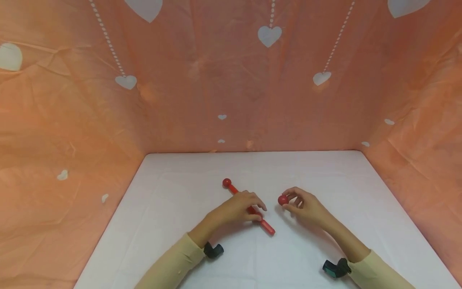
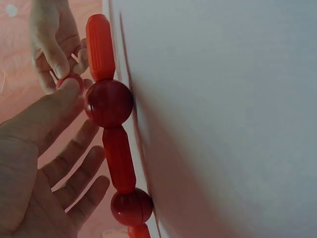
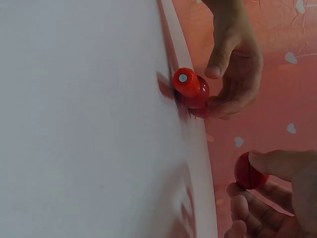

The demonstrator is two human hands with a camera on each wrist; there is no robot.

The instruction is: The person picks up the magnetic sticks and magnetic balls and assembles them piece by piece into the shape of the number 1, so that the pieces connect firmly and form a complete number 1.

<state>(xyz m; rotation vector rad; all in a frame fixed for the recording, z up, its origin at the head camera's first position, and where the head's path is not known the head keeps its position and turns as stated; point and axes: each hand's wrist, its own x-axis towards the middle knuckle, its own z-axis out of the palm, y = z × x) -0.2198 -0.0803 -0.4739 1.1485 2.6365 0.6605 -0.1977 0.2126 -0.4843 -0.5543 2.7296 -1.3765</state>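
A chain of red rods and balls (image 1: 267,227) lies slantwise on the white table, a ball at its far end and a bare rod at its near end. My left hand (image 1: 240,208) is over the middle of this chain and hides part of it. In the left wrist view its fingers (image 2: 79,173) are spread loosely beside the chain. From the right wrist view, a gap shows between the left thumb and the chain. To the right, my right hand (image 1: 304,206) pinches a loose red ball (image 3: 249,171) between thumb and fingers, above the table.
The white table (image 1: 173,180) is enclosed by orange cloth (image 1: 202,92) with white hearts at the back and sides. A dark camera mount (image 1: 213,250) is on the left wrist, another dark mount (image 1: 336,268) on the right. The near rod's end shows a pale disc (image 3: 183,78).
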